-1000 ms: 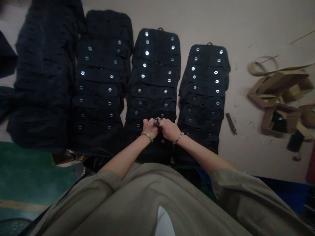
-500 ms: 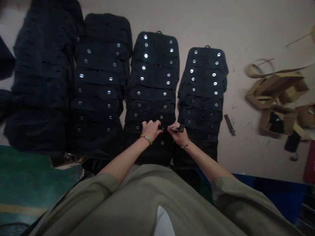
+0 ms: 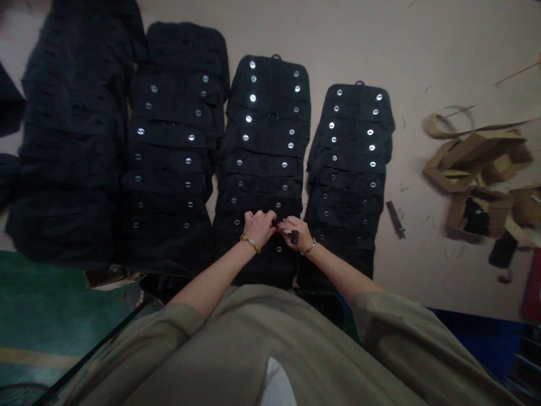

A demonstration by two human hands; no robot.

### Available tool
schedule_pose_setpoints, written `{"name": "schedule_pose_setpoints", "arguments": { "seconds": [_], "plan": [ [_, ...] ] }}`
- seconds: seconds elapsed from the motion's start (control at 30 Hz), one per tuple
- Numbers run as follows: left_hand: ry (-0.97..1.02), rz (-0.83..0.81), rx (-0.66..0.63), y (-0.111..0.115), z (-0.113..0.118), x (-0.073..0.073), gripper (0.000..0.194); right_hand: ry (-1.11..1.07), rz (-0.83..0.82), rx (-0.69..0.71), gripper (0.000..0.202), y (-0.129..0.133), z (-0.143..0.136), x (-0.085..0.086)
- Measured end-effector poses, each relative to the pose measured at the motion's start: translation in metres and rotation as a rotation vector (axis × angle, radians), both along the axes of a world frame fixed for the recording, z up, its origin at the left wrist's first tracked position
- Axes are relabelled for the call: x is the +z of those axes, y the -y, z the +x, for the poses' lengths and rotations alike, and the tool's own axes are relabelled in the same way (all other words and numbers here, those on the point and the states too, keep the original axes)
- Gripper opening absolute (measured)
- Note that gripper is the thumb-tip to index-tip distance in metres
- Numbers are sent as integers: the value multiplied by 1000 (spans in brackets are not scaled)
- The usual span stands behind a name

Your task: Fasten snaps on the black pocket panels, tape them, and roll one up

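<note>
Overlapping black fabric pieces [image 3: 266, 152] with paired silver metal discs lie in a column in front of me. My left hand [image 3: 258, 227] rests low on this column, its fingers curled and closed on the black cloth near a right-hand disc. Touching or almost touching its fingertips, my right hand [image 3: 296, 232] is closed around a small tool with a dark, blocky end [image 3: 295, 237]; its exact kind does not show. The disc between the hands is covered by my fingers. Just below them another silver disc [image 3: 279, 249] shows on the cloth.
More black pieces with discs [image 3: 349, 146] lie to the right, others [image 3: 169, 163] to the left, and a dark pile [image 3: 71, 141] at far left. On the table's right side are a thin flat metal tool [image 3: 395, 220], cardboard boxes [image 3: 477, 211], a black object [image 3: 502, 250] and scraps.
My right hand has moved left with its tool, from beside the column's edge to my left fingertips. The disc there is now covered. My left hand has barely shifted.
</note>
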State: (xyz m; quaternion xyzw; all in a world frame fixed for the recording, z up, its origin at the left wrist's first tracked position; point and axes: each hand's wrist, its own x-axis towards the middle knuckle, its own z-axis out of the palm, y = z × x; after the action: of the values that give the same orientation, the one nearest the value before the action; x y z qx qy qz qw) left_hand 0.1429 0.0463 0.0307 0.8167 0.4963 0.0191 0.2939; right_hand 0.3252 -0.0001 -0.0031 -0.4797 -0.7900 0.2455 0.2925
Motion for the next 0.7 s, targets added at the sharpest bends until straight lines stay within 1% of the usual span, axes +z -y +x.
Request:
{"name": "schedule_pose_setpoints", "arguments": {
  "seconds": [0.1,0.2,0.3,0.37,0.43,0.53,0.6,0.7],
  "plan": [
    [14,-4,-19,1,0,2,19,-43,-2,-15,20,3,-1,-4],
    [59,22,10,-5,1,5,11,-112,-19,-78,16,3,-2,3],
    [129,108,112,-19,7,5,16,-216,-29,-211,13,-10,2,14],
    [133,148,138,-29,12,1,18,-331,-52,-270,12,-25,7,19],
    [109,171,130,-35,16,-5,15,-418,-90,-246,12,-43,12,21],
    [84,213,122,-39,17,-12,14,-425,-125,-151,12,-62,17,17],
    [87,230,113,-39,15,-15,14,-439,-119,-150,11,-67,18,12],
    [91,226,92,-39,11,-16,16,-474,-96,-170,9,-67,18,5]
  ]
}}
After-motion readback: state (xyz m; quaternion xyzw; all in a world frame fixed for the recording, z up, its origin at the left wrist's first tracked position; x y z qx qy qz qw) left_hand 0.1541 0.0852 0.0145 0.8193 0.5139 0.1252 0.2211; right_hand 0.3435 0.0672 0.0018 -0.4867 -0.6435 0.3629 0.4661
